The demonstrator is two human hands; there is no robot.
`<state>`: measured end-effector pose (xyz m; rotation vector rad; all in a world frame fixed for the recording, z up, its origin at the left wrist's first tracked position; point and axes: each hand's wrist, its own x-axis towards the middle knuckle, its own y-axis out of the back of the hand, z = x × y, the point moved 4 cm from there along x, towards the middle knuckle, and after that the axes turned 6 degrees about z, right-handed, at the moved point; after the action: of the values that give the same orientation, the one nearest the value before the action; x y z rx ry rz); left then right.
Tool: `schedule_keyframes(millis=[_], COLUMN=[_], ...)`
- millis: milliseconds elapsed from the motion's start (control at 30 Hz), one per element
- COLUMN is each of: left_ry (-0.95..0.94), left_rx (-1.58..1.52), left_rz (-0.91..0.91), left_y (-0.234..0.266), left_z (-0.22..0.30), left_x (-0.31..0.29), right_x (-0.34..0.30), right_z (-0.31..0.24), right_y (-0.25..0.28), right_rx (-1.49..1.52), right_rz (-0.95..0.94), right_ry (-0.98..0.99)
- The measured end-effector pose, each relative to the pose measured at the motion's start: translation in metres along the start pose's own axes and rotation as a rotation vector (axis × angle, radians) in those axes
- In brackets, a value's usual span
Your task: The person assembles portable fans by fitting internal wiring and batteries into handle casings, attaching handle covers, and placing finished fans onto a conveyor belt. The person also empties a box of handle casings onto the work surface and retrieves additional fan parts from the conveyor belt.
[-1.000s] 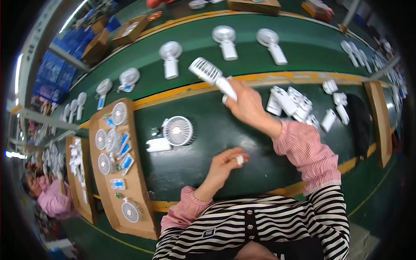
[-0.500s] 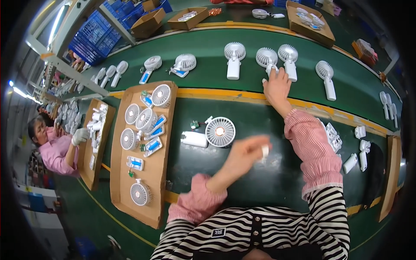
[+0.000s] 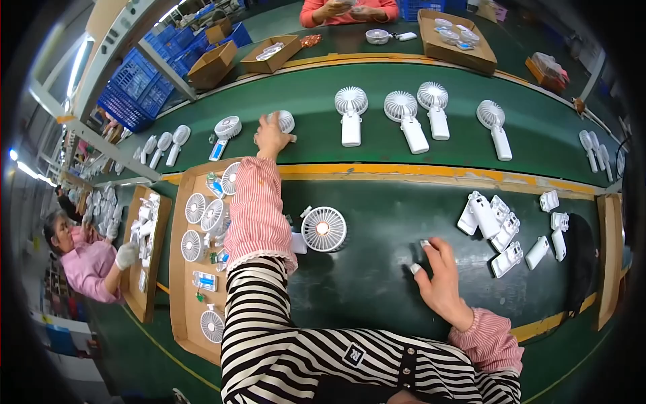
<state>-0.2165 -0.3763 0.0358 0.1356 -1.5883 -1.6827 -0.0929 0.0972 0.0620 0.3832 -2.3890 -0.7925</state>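
Observation:
My left hand reaches out over the green belt, fingers and thumb closed round a white handheld fan whose lower part it hides. Back over the dark work surface, my right hand holds nothing, its fingers apart. Between my arms lies another white fan head with an orange-tinted centre; its white handle part is mostly covered by my left sleeve. A fan with an exposed blue cell rests on the belt left of my left hand.
Several assembled white fans lie along the belt. A cardboard tray of fan parts stands at left, partly under my left arm. White casings are piled at right. Co-workers sit at left and across the belt.
My left hand has gone from the work surface out to the fan on the belt. My right hand has let go of a fan there and come back toward me. The view has shifted.

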Motion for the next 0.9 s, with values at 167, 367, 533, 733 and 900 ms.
schedule_keyframes(millis=[167, 367, 533, 733, 900], left_ry=[0.030, 0.012, -0.146, -0.221, -0.048], left_rx=[-0.253, -0.912, -1.236, -1.423, -0.871], left_rz=[0.062, -0.216, -0.735, -1.115, -0.589], left_y=[0.017, 0.059, 0.107, 0.126, 0.112], left_z=[0.028, 0.040, 0.077, 0.099, -0.004], left_x=[-0.004, -0.023, -0.073, -0.118, 0.008], right_x=[-0.004, 0.034, 0.104, 0.159, 0.140], right_z=[0.014, -0.018, -0.043, -0.058, -0.053], right_y=[0.010, -0.004, -0.030, -0.066, -0.062], right_rx=[-0.023, 0.043, 0.113, 0.644, 0.764], right_rz=[-0.003, -0.030, 0.091, -0.208, -0.102], right_ry=[-0.017, 0.121, 0.273, -0.059, -0.226])
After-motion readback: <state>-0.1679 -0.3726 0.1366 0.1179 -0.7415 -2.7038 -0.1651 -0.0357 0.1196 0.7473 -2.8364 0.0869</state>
